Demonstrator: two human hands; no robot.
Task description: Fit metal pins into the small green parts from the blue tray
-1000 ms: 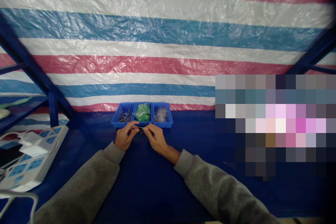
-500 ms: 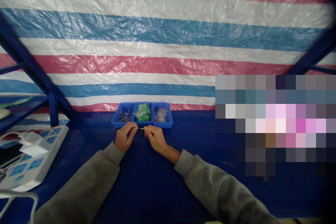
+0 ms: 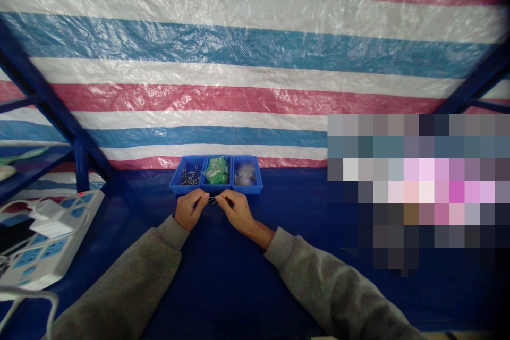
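Observation:
Just in front of the blue bins, my left hand (image 3: 189,209) and my right hand (image 3: 237,210) face each other, fingers pinched. Thin, shiny metal pieces (image 3: 212,200), screw-like in shape, show in the small gap between the fingertips. Both hands seem to grip them, though the fingers hide their ends. Behind my left hand, the left bin (image 3: 185,189) holds a loose heap of similar metal pieces (image 3: 191,175). Green plastic bags (image 3: 217,171) fill the middle bin (image 3: 216,188). In the right bin (image 3: 247,189) lie clear plastic bags (image 3: 245,175).
A white power strip (image 3: 59,255) with plugs and cables lies at the left on the dark blue table (image 3: 239,287). Striped plastic sheeting (image 3: 255,69) hangs behind, between blue frame posts (image 3: 82,164). Pixelation hides the right side.
My right fingertips have shifted slightly, and the metal pieces between the hands now lie flatter and closer together. Both forearms and the bins stay in place.

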